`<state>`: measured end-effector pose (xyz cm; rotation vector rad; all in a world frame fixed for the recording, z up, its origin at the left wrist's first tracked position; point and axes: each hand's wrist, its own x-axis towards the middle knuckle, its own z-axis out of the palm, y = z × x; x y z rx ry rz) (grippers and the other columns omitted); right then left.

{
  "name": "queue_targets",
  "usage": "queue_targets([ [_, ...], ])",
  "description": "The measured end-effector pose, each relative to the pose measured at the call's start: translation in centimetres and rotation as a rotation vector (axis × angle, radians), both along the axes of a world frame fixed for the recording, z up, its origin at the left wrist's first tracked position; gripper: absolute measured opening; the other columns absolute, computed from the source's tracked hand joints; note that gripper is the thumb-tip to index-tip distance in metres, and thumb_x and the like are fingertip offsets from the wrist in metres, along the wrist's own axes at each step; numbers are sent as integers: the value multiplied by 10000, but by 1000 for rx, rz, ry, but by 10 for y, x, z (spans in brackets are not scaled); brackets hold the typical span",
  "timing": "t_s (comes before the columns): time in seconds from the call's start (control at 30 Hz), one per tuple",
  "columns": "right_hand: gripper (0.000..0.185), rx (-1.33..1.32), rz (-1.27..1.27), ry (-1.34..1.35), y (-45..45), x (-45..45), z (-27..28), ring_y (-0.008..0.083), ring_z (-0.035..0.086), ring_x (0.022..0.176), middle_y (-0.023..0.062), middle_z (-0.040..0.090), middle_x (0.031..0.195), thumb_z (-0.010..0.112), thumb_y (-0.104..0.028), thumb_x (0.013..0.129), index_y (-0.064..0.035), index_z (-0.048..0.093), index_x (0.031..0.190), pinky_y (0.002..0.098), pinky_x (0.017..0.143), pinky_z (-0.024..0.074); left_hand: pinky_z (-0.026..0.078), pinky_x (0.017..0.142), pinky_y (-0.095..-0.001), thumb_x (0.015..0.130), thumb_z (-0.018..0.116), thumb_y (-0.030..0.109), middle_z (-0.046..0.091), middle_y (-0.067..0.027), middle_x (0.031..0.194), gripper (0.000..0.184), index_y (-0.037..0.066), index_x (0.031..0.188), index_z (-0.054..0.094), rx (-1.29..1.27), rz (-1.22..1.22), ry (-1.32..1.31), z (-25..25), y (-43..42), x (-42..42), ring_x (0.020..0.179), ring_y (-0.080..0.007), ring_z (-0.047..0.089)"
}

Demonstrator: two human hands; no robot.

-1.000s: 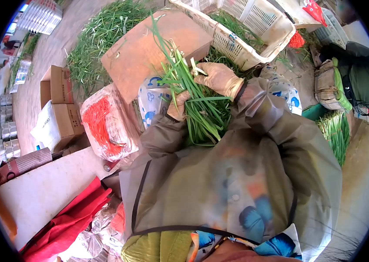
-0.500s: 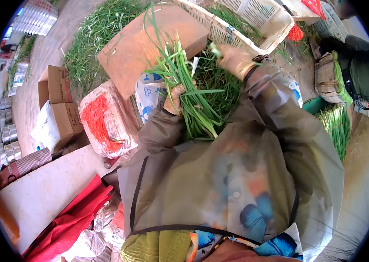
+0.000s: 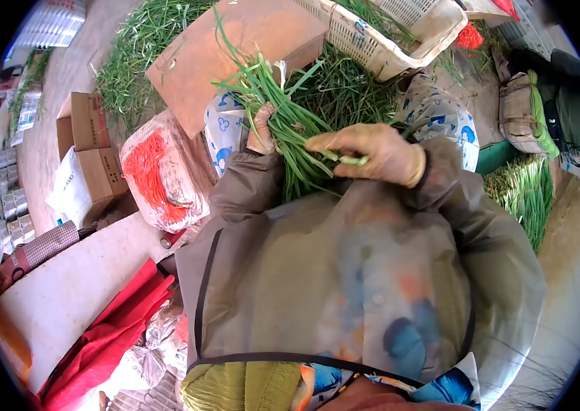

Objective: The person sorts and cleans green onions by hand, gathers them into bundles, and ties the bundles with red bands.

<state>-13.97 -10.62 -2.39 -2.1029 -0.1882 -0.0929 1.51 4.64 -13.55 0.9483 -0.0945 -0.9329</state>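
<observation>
My left hand point(image 3: 261, 129) is closed around a bunch of chives point(image 3: 290, 133), long flat green leaves with a few pale ends. The leaf tips fan out toward the orange-brown board, and the other end points at my apron. My right hand point(image 3: 376, 152), in a pale yellowish glove, is at the near right side of the bunch. Its fingers are bent with pale green stalks between them; the thumb's grip is partly hidden. Loose green leaves point(image 3: 352, 82) lie in a heap beyond the hands, between my knees.
An orange-brown board point(image 3: 235, 41) stands beyond my left hand. A white plastic crate point(image 3: 400, 58) with greens is at the back. Red ties point(image 3: 145, 175) lie on a wrapped package at left, near a cardboard box point(image 3: 88, 130). Bundled chives point(image 3: 526, 198) lie at right.
My right hand has come from near the crate down to the near end of the bunch. My left hand keeps its hold on the chives, with the bunch shifted slightly left and nearer.
</observation>
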Motion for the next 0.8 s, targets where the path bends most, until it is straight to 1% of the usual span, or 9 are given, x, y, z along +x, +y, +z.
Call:
queue_targets([
  [0.1,129,-58,-89,-163,12,13,-9,197,609,816,55,652,963,637,-89,797,-81,636,926,305,727,487,500,619,-294,842,553,401,603,-82,893,456,-6,1048,555,-3,18,-139,-2,0,0,714,-169,580],
  [0.23,61,831,-325,-85,-12,16,24,119,602,802,113,654,959,595,-31,831,-32,595,892,259,707,500,494,779,-426,821,586,399,587,-123,1030,492,53,1160,501,-463,62,272,0,4,15,896,-271,578],
  [0.3,81,609,-460,-78,-43,10,50,104,597,805,126,653,975,605,-69,833,-36,598,907,225,686,488,456,848,-514,793,622,397,577,-135,1090,510,90,1183,504,-512,133,237,3,14,24,962,-337,559],
  [0.37,128,787,-449,-264,-88,7,46,101,592,787,93,663,945,603,-134,847,-36,614,928,229,665,473,426,870,-573,789,627,379,590,-156,1076,474,101,1161,531,-817,32,547,-18,34,52,1011,-365,541],
  [0.43,173,159,-689,-367,-125,7,54,99,582,777,56,664,916,587,-178,864,-26,625,938,233,697,466,458,825,-568,802,597,404,605,-141,1034,476,99,1162,531,-682,195,303,-11,52,61,973,-339,563],
  [0.47,194,-3,-780,-250,-146,2,49,98,575,786,34,660,902,562,-187,881,-16,632,940,242,729,454,491,792,-531,798,599,419,612,-117,1005,501,104,1179,519,-626,11,144,-9,68,79,948,-313,576],
  [0.67,210,301,-195,-20,-152,25,39,154,577,932,57,636,968,567,-198,879,-43,592,1019,283,837,438,506,663,-376,826,566,217,535,-60,849,363,66,1149,498,-507,-66,202,43,59,56,799,-205,564],
  [0.77,213,510,-93,133,-117,56,30,161,591,938,73,632,963,587,-188,867,-6,581,978,279,835,463,491,832,-398,798,541,110,448,-166,1285,562,11,1316,344,-344,-249,139,56,18,40,1022,-253,542],
  [0.8,213,526,-105,138,-105,65,27,161,594,937,75,633,959,597,-177,859,-5,584,984,275,823,469,485,852,-385,792,537,77,437,-172,1300,550,18,1309,359,-401,-245,-132,64,0,29,1078,-236,516],
])
